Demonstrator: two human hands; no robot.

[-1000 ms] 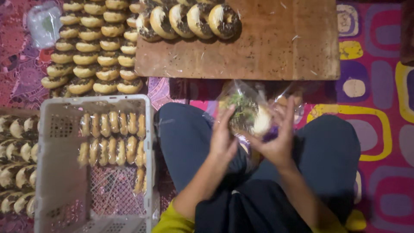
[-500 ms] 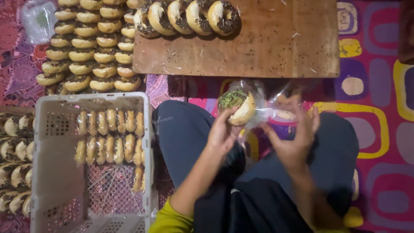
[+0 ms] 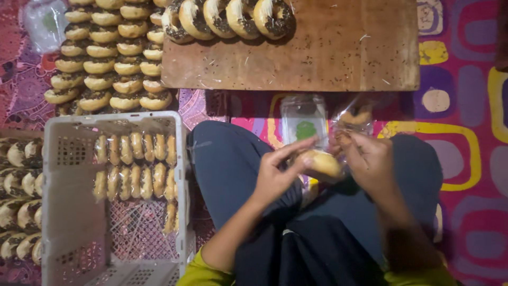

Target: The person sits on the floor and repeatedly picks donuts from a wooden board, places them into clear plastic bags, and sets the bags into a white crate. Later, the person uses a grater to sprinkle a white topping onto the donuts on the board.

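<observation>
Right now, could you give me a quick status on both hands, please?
Left hand and right hand gripping one doughnut inside its clear bag. Over lap. Nothing in the way.

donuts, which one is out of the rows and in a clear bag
The donut between the left hand and right hand, over the lap. The others sit in rows on the wooden board, mat, or crate.

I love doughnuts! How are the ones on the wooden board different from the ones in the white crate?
The doughnuts on the wooden board are unwrapped, and their dark sprinkles show. The doughnuts in the white crate sit in clear bags. The board holds one short row; the crate holds several rows of them. Both lots stand on edge, packed side by side.
</observation>
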